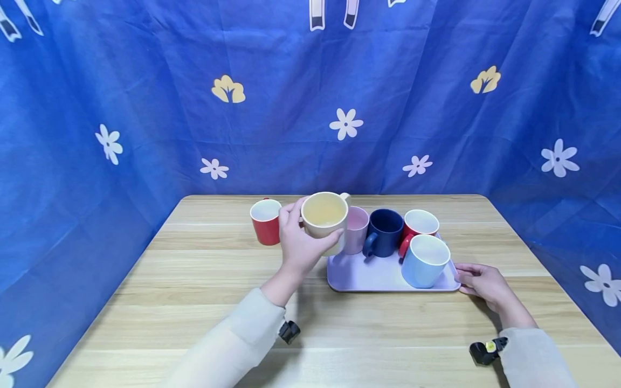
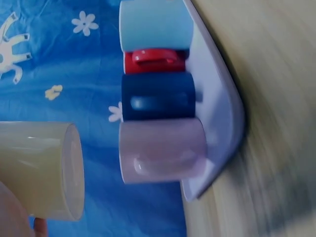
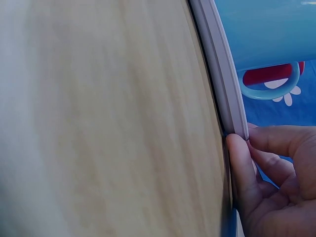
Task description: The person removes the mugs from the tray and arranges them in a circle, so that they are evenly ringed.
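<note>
My left hand (image 1: 303, 242) grips a cream mug (image 1: 324, 215) around its body, raised near the left end of a lilac tray (image 1: 368, 275). In the left wrist view the cream mug (image 2: 42, 163) is apart from the tray, its base toward the tray side. My right hand (image 1: 485, 283) holds the tray's right edge; the right wrist view shows thumb and fingers pinching the tray's rim (image 3: 232, 94). On the tray stand a pink mug (image 1: 356, 234), a dark blue mug (image 1: 386, 231), a red mug (image 1: 421, 221) and a light blue mug (image 1: 424, 264), all upright.
Another red mug (image 1: 267, 229) with a white inside stands on the wooden table (image 1: 194, 296), left of my left hand. A blue patterned cloth (image 1: 291, 108) hangs behind the table and along both sides.
</note>
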Available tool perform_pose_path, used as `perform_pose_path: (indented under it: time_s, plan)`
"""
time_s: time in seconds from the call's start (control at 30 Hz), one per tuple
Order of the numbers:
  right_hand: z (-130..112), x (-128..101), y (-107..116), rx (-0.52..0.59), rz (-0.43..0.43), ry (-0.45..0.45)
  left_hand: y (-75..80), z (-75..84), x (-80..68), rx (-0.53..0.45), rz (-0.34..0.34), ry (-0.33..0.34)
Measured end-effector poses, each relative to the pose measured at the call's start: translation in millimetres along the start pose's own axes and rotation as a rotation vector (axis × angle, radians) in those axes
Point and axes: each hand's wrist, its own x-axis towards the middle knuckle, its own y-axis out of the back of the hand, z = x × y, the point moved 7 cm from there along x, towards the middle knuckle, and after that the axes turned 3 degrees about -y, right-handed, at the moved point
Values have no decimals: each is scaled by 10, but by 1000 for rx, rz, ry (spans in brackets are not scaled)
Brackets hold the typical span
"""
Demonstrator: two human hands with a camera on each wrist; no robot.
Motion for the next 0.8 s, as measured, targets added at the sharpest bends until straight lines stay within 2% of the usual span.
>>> perform_pose_path:
  time_s: [0.2, 0.37, 0.5, 0.8]
  plan:
    - [1, 0, 1, -5, -4, 0, 229, -184, -21, 34, 8, 26]
    - [-10, -6, 2, -13, -2, 7, 413, -347, -81, 38, 10, 62]
    - [-3, 2, 4, -7, -1, 6, 550, -475, -142, 84, 8, 88]
    - [-3, 4, 8, -4, 4, 1, 831, -712, -281, 150, 7, 191]
